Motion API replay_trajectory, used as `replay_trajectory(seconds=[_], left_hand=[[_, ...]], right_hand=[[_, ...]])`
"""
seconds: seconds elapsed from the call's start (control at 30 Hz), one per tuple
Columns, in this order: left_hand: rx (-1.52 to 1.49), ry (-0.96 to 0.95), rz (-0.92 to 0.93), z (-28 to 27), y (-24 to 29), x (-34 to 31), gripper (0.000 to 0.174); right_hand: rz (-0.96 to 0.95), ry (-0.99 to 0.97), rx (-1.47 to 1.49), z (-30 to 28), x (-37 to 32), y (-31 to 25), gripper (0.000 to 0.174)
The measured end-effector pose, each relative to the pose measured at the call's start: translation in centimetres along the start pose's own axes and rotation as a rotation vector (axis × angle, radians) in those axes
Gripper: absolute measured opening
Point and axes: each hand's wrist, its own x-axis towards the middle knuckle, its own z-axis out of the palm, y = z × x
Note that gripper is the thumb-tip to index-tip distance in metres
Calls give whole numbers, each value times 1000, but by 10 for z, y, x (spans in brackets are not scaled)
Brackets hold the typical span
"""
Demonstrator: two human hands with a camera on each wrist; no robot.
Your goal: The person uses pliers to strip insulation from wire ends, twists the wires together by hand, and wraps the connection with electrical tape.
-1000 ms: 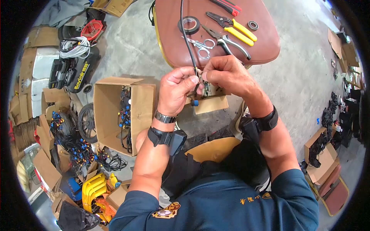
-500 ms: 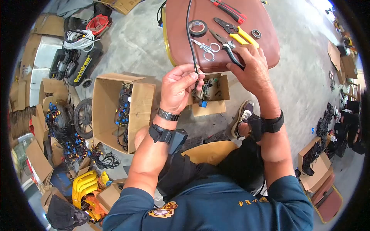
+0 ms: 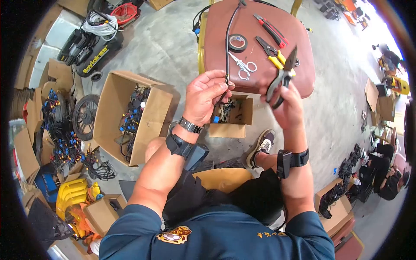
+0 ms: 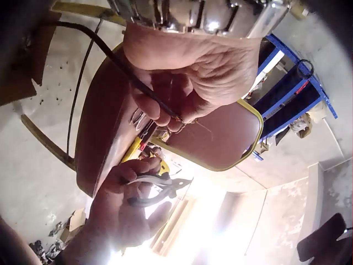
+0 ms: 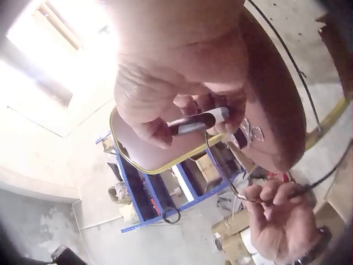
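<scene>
My left hand (image 3: 202, 99) pinches the lower end of a black cable (image 3: 227, 47) between thumb and fingers. Thin bare strands (image 4: 181, 120) stick out past its fingertips in the left wrist view. Off to the right, my right hand (image 3: 289, 112) grips long-nose pliers (image 3: 282, 79) by their grey-and-black handles, the nose pointing up and away. Behind the hands, a brown padded seat (image 3: 216, 41) carries a black tape roll (image 3: 238, 50), folding scissors (image 3: 245, 67), yellow-handled wire strippers (image 3: 271, 53) and a red-and-black handled tool (image 3: 272, 30).
Beneath the hands sits a small open carton (image 3: 227, 131) with wiring bits inside. A larger carton (image 3: 160, 119) of blue-plugged harnesses stands to the left, near heaped wires (image 3: 60, 125) and a black machine (image 3: 93, 54). Another person (image 3: 392, 182) is at far right.
My right hand has left the cable end, reached to the seat and picked up the pliers, which now stand raised in it. The left hand keeps its pinch on the cable.
</scene>
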Motion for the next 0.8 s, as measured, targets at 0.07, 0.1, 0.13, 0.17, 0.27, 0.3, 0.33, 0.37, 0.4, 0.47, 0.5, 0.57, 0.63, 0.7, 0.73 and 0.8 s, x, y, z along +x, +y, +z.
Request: replay_trajectory(seconds=[0.07, 0.1, 0.13, 0.17, 0.27, 0.3, 0.33, 0.37, 0.4, 0.47, 0.5, 0.57, 0.63, 0.7, 0.73, 0.8], left_hand=[[20, 18, 9, -1, 1, 0, 29], [32, 25, 17, -1, 2, 0, 29], [43, 30, 24, -1, 3, 0, 29], [53, 34, 30, -1, 3, 1, 29], [7, -4, 55, -5, 1, 2, 30], [23, 3, 53, -4, 0, 1, 30], [40, 7, 49, -3, 0, 0, 30], [57, 10, 45, -3, 1, 0, 31], [75, 18, 43, -2, 1, 0, 31], [112, 34, 40, -1, 1, -2, 31], [125, 34, 45, -1, 1, -2, 30], [149, 37, 59, -2, 1, -3, 30], [159, 52, 53, 0, 3, -4, 30], [168, 63, 60, 1, 3, -4, 29], [172, 67, 67, 0, 2, -4, 29], [197, 75, 80, 0, 1, -4, 29]], right_hand=[[196, 38, -21, -3, -2, 15, 35], [230, 109, -160, 5, -4, 21, 27], [250, 110, -224, 15, -8, 26, 27], [271, 112, -289, 23, -12, 30, 26], [358, 118, -471, 34, -25, 45, 26], [390, 123, -529, 38, -27, 47, 26], [415, 98, -589, 42, -28, 46, 28], [438, 73, -649, 47, -29, 43, 29], [460, 49, -707, 52, -30, 41, 31], [441, 46, -700, 51, -32, 49, 34], [424, 40, -697, 49, -32, 54, 35], [407, 25, -685, 44, -34, 62, 35], [405, 5, -670, 40, -34, 70, 35], [382, -7, -583, 38, -33, 77, 37], [372, -11, -540, 37, -33, 79, 37], [363, -15, -525, 39, -33, 78, 37]])
